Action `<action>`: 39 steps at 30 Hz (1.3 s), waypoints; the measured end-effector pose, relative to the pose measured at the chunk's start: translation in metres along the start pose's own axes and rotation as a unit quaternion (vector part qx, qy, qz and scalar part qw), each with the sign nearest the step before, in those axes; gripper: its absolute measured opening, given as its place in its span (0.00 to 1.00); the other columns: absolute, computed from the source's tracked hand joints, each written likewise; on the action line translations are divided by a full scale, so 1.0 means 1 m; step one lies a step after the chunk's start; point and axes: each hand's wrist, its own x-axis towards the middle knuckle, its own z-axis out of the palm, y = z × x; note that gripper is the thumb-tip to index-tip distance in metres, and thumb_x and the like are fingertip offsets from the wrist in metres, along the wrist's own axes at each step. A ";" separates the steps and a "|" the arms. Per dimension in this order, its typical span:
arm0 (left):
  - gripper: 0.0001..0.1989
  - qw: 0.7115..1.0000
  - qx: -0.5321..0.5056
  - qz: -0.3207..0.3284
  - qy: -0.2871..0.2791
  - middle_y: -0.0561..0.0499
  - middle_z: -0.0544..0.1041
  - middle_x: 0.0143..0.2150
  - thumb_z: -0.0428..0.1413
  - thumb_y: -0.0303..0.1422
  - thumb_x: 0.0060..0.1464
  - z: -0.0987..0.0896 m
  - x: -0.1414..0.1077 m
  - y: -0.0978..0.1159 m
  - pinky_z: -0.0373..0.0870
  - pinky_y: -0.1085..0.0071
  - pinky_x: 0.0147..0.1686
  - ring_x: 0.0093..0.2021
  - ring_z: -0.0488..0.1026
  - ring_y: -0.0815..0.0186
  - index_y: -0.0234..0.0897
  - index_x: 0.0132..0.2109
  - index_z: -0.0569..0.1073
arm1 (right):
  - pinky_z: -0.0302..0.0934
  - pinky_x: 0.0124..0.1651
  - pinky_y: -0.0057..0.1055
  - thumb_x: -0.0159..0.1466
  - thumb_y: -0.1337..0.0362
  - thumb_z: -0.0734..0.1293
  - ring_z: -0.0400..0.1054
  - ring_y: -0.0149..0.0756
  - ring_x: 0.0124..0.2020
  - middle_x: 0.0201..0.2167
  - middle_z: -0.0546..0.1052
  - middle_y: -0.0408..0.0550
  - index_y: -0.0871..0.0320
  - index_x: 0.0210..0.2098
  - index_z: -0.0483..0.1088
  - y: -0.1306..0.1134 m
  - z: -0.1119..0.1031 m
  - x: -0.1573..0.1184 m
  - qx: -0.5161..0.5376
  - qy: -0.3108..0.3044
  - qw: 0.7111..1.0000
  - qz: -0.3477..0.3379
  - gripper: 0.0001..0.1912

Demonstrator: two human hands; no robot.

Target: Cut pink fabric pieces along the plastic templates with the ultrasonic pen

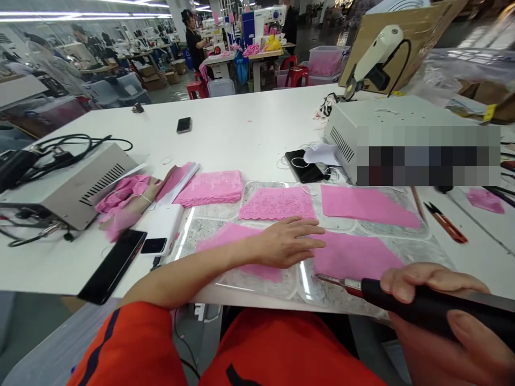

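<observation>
My left hand (287, 244) reaches across the middle of the table, palm down with fingers stretched out to the right. It lies over a plain pink fabric piece (225, 234), with its fingertips at the left edge of another pink piece (354, 254). In my right hand (446, 321) is a black-handled tool (376, 292) with a slim pointed metal tip. That tip points left, near the lower left corner of the right piece. Behind the hands lie a scalloped pink lace piece (277, 202) and a plain pink panel (366, 206). Clear plastic sheets (277, 284) lie under the pieces.
Folded pink lace (213, 187) and a white power bank (163, 230) sit left, beside a black phone (112, 265) and a metal box (72, 187). Thread snips (446, 222) and a larger metal box (346, 139) are right. Farther back are another black phone (306, 166) and a small black object (184, 125).
</observation>
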 end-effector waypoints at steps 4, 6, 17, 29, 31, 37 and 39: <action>0.16 0.999 -0.051 0.005 -0.006 0.42 0.77 0.52 0.44 0.31 0.67 -0.020 -0.051 0.001 0.63 0.59 0.61 0.60 0.69 0.60 0.36 0.52 0.75 | 0.63 0.24 0.35 0.52 0.60 0.67 0.63 0.32 0.21 0.27 0.70 0.45 0.55 0.33 0.73 0.002 0.007 -0.004 0.013 0.000 0.999 0.032 0.10; 0.17 0.998 -0.052 -0.008 -0.035 0.43 0.74 0.57 0.45 0.33 0.67 -0.024 -0.077 0.001 0.59 0.57 0.64 0.63 0.65 0.59 0.37 0.56 0.72 | 0.64 0.25 0.35 0.52 0.59 0.68 0.63 0.32 0.22 0.27 0.70 0.45 0.55 0.34 0.73 0.004 0.013 -0.006 0.021 -0.003 0.999 0.047 0.10; 0.22 0.996 -0.004 -0.040 -0.082 0.47 0.57 0.69 0.46 0.39 0.67 -0.020 -0.127 -0.001 0.43 0.55 0.69 0.71 0.49 0.59 0.41 0.65 0.62 | 0.65 0.26 0.36 0.55 0.60 0.66 0.63 0.31 0.23 0.30 0.70 0.46 0.55 0.38 0.72 0.011 0.036 -0.019 0.052 -0.083 0.992 0.083 0.12; 0.22 0.997 0.030 -0.028 -0.072 0.47 0.58 0.69 0.43 0.40 0.69 -0.018 -0.133 -0.004 0.42 0.56 0.69 0.70 0.49 0.59 0.38 0.64 0.63 | 0.65 0.28 0.34 0.58 0.59 0.66 0.65 0.31 0.25 0.32 0.69 0.45 0.55 0.40 0.72 0.012 0.058 -0.022 0.046 -0.132 0.987 0.082 0.11; 0.22 0.996 0.037 -0.030 -0.076 0.48 0.58 0.69 0.42 0.40 0.69 -0.018 -0.133 -0.004 0.42 0.56 0.69 0.71 0.49 0.59 0.38 0.64 0.63 | 0.66 0.29 0.34 0.59 0.59 0.67 0.65 0.31 0.25 0.32 0.70 0.45 0.54 0.40 0.72 0.011 0.059 -0.022 0.044 -0.134 0.986 0.088 0.11; 0.21 0.997 0.046 -0.023 -0.065 0.48 0.59 0.68 0.43 0.39 0.69 -0.017 -0.134 -0.006 0.42 0.57 0.69 0.70 0.50 0.59 0.38 0.63 0.64 | 0.66 0.29 0.33 0.59 0.59 0.67 0.65 0.30 0.25 0.32 0.69 0.45 0.54 0.40 0.71 0.011 0.057 -0.022 0.039 -0.141 0.985 0.091 0.10; 0.21 0.997 0.050 -0.023 -0.057 0.48 0.60 0.68 0.44 0.39 0.69 -0.016 -0.135 -0.007 0.42 0.57 0.69 0.70 0.51 0.59 0.39 0.63 0.65 | 0.66 0.29 0.33 0.59 0.59 0.66 0.65 0.30 0.25 0.32 0.69 0.45 0.55 0.40 0.71 0.011 0.056 -0.022 0.039 -0.146 0.985 0.086 0.10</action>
